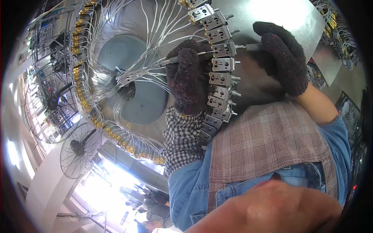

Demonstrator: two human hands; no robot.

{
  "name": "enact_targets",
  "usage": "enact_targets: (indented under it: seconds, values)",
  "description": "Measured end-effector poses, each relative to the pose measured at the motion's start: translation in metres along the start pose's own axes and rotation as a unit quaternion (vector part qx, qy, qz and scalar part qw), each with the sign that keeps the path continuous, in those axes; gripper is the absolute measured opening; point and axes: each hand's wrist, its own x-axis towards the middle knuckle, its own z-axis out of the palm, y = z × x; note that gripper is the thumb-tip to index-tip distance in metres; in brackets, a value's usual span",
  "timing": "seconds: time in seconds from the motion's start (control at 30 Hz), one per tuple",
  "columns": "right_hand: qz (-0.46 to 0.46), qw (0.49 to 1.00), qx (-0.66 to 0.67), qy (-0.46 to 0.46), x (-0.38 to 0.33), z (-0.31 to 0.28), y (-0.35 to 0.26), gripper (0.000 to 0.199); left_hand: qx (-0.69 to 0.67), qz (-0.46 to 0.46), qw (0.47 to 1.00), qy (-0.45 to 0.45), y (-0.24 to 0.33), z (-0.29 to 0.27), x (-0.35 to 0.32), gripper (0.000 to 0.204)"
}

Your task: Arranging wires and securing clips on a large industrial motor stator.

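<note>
My left hand [186,79], in a dark knitted glove, closes round a slim grey rod-like tool [169,61]. Its thin metal tip reaches the inner side of a small metal switch-like box [223,49] with a stub shaft. On the box's outer side, my right hand [285,56], gloved alike, is closed on a grey cylindrical piece [254,47] lined up with that shaft. Whether the piece touches the shaft is hard to make out. Similar boxes [222,64] stand side by side along the curved rim, shafts pointing outward. The gloves hide most of both held pieces.
Thin silvery wires [136,75] run from the ring to the middle of a round metal table [268,11]. Brass-coloured fittings [83,103] line its far-left rim. Wire-caged fans [79,149] stand at left. More fittings [342,37] hang at far right; another person [157,211] is behind.
</note>
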Motion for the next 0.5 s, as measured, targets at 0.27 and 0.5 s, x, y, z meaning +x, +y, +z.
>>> enact_targets:
  seconds: [0.27, 0.5]
  values:
    - [0.035, 0.996, 0.075, -0.014, -0.006, 0.001, -0.007, 0.037, -0.026, -0.038, 0.999, 0.009, 0.000, -0.009, 0.001, 0.031]
    - [0.037, 0.995, 0.086, -0.024, -0.007, -0.002, -0.004, 0.039, 0.041, -0.019, 0.999, -0.015, -0.007, -0.019, 0.004, 0.044]
